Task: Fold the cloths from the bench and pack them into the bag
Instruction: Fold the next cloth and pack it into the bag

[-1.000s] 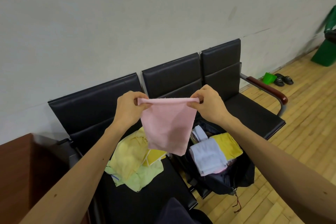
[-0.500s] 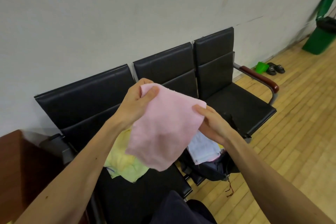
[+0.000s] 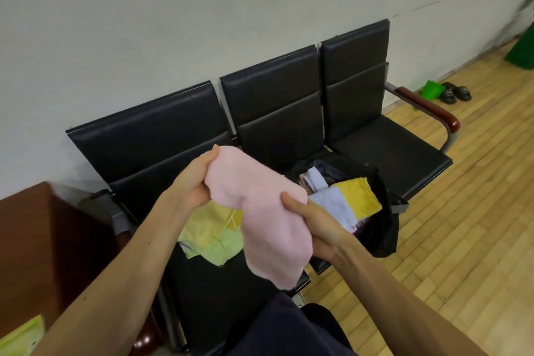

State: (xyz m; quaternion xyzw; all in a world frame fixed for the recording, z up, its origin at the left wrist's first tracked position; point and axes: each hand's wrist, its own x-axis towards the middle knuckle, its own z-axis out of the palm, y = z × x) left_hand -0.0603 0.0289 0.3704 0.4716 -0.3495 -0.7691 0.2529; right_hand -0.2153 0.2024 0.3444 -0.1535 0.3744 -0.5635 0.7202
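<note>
A pink cloth (image 3: 260, 211) hangs folded in front of me above the black three-seat bench (image 3: 274, 101). My left hand (image 3: 193, 182) grips its upper left end, thumb on top. My right hand (image 3: 315, 225) holds its right side, thumb pressed on the cloth and fingers underneath. Yellow and light green cloths (image 3: 211, 234) lie in a loose pile on the left seat, partly hidden by the pink cloth. A black bag (image 3: 384, 225) sits open on the middle seat, with folded white (image 3: 335, 205) and yellow (image 3: 361, 196) cloths in it.
The bench stands against a pale wall, with a wooden armrest (image 3: 427, 107) on its right end. A brown wooden surface (image 3: 43, 246) is at the left. Black sandals (image 3: 455, 92) and a green object (image 3: 432, 89) lie on the wood floor at the right.
The pink cloth was held spread by its top corners; now it is folded over and my hands have come lower and closer. The view has shifted so the bag shows again.
</note>
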